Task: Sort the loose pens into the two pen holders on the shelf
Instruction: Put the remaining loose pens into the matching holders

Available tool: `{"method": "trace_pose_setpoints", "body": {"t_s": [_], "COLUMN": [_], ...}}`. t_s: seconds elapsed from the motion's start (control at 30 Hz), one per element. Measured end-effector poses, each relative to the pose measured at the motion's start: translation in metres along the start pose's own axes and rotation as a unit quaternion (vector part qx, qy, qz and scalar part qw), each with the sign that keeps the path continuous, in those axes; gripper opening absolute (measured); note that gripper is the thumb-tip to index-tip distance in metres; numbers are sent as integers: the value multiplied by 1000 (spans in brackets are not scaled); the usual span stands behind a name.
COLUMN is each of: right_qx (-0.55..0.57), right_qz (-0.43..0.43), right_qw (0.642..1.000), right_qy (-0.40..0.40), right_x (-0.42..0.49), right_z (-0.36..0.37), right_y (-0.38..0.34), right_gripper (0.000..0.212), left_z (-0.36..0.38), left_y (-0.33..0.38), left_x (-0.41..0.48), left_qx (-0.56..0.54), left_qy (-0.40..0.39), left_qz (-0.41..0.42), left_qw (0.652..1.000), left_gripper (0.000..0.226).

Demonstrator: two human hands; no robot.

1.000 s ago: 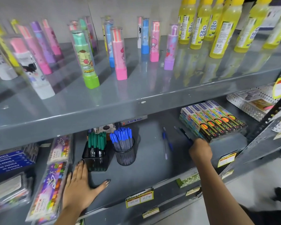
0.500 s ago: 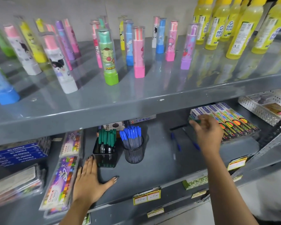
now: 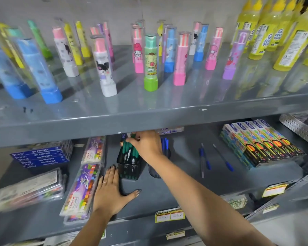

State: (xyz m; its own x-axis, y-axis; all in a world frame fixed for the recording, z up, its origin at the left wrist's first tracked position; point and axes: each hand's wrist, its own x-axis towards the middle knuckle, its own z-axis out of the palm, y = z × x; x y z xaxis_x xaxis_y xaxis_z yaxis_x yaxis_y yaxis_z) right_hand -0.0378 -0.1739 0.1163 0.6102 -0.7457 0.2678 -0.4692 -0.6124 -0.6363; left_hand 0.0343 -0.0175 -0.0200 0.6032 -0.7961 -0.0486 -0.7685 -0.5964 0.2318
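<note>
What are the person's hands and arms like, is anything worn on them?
Both arms are bare as far as the picture shows, with no sleeves, gloves or watch. The left hand wears a thin ring on one finger, and its nails are long and painted dark. The right hand also shows dark nails; no ring is visible on it.

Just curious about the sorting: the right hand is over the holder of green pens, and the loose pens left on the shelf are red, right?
Not quite. In the head view the loose pens are blue, not red. The right hand is indeed over the holder of green pens.
</note>
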Motion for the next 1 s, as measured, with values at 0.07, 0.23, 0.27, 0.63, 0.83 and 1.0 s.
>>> {"method": "trace_pose_setpoints", "body": {"t_s": [0.07, 0.23, 0.27, 0.63, 0.83, 1.0], "right_qx": [-26, -59, -50, -155, -163, -20], "right_qz": [-21, -56, -50, 298, 317, 294], "right_qw": [999, 996, 997, 942, 934, 954], "right_qy": [-9, -42, -33, 23, -14, 51], "right_x": [1, 5, 6, -39, -36, -27], "right_z": [8, 14, 11, -56, -61, -71], "right_y": [5, 22, 26, 174, 188, 174], "right_gripper": [32, 36, 39, 27, 32, 30], "left_z": [1, 2, 3, 6, 6, 6], "left_y": [0, -1, -2, -5, -5, -5], "left_x": [0, 1, 1, 3, 4, 3], "left_qx": [-5, 1, 0, -1, 2, -10], "left_qy": [1, 5, 9, 19, 19, 22], "left_qz": [1, 6, 7, 11, 12, 12], "left_qw": [1000, 1000, 1000, 1000, 1000, 1000], "left_gripper": [135, 134, 133, 134, 133, 133]}}
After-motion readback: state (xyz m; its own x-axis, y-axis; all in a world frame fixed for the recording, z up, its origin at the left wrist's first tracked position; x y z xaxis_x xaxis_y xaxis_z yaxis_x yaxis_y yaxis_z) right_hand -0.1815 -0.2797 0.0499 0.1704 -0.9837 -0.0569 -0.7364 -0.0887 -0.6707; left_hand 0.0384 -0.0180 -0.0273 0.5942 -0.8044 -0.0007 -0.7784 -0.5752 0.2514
